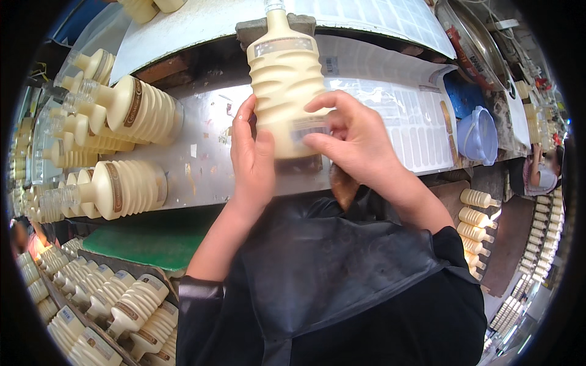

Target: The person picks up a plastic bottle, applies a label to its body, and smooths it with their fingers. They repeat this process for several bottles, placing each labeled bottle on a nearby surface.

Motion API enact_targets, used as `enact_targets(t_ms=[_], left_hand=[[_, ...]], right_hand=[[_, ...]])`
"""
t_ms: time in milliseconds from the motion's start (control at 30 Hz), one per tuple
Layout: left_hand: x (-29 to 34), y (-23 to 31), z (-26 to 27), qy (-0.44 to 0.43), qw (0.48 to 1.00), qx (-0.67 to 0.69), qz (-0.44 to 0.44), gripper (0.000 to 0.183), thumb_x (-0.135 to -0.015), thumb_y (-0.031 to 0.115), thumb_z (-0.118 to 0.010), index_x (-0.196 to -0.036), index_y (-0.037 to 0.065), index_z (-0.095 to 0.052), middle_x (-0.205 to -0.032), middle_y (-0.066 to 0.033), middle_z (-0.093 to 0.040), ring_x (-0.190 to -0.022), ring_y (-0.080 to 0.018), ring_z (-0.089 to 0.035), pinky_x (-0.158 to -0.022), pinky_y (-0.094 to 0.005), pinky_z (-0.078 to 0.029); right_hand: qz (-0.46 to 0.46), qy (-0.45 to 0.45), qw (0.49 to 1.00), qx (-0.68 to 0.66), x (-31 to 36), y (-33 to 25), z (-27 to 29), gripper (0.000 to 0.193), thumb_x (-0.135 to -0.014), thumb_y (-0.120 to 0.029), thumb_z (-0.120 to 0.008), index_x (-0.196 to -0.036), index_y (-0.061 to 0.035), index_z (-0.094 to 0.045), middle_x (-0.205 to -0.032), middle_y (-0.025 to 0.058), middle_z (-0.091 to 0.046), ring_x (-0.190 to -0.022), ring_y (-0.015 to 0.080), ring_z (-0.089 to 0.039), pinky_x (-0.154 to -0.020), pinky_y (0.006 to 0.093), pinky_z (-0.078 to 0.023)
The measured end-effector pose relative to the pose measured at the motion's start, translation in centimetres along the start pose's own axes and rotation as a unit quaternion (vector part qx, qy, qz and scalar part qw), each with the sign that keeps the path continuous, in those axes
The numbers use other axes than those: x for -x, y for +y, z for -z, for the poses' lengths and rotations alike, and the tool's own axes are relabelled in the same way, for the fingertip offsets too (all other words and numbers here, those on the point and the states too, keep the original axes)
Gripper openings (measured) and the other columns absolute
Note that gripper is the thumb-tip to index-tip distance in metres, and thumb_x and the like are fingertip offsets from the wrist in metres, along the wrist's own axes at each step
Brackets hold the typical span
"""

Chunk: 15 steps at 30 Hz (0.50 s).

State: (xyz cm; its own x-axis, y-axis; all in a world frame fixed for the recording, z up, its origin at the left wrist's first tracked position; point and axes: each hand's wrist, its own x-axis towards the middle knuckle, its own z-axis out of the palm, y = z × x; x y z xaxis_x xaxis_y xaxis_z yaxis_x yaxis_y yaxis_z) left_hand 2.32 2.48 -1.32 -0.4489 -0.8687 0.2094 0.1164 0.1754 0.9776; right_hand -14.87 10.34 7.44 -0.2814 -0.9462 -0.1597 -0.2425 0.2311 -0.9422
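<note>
Cream bottle lies between left grip, clasping its side, and right grip, loosely spread.

The left hand touches a cream, ribbed bottle; the right hand is at its lower label. Similar bottles crowd the worktop at left.

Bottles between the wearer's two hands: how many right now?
1: the cream ridged bottle lies between the left hand and the right hand, neck pointing away. No others appear hidden there.
</note>
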Motion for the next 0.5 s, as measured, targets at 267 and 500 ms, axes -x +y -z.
enact_targets(t_ms=[267,500], left_hand=[[-0.3,0.1,-1.0,0.034,0.993,-0.111,0.022,0.074,-0.093,0.032,-0.07,-0.15,-0.002,-0.037,-0.143,-0.0228,-0.047,-0.131,-0.0324,-0.049,-0.113,-0.0445,-0.039],[0.3,1.1,-0.7,0.023,0.987,-0.156,-0.019,0.075,-0.091,0.031,-0.071,-0.149,-0.003,-0.037,-0.141,-0.0234,-0.05,-0.129,-0.0341,-0.05,-0.111,-0.0448,-0.04]], right_hand=[[0.068,0.108,0.976,0.177,0.4,1.0,-2.2,0.037,-0.084,-0.011,-0.078,-0.112,-0.0022,-0.056,-0.06,0.0018,-0.057,-0.056,0.0064,-0.054,-0.053,0.0257,-0.044],[-0.053,0.079,0.995,-0.014,0.3,3.0,0.1,0.049,-0.089,-0.028,-0.076,-0.123,0.0008,-0.056,-0.076,0.0004,-0.061,-0.069,0.0104,-0.056,-0.066,0.0265,-0.047]])
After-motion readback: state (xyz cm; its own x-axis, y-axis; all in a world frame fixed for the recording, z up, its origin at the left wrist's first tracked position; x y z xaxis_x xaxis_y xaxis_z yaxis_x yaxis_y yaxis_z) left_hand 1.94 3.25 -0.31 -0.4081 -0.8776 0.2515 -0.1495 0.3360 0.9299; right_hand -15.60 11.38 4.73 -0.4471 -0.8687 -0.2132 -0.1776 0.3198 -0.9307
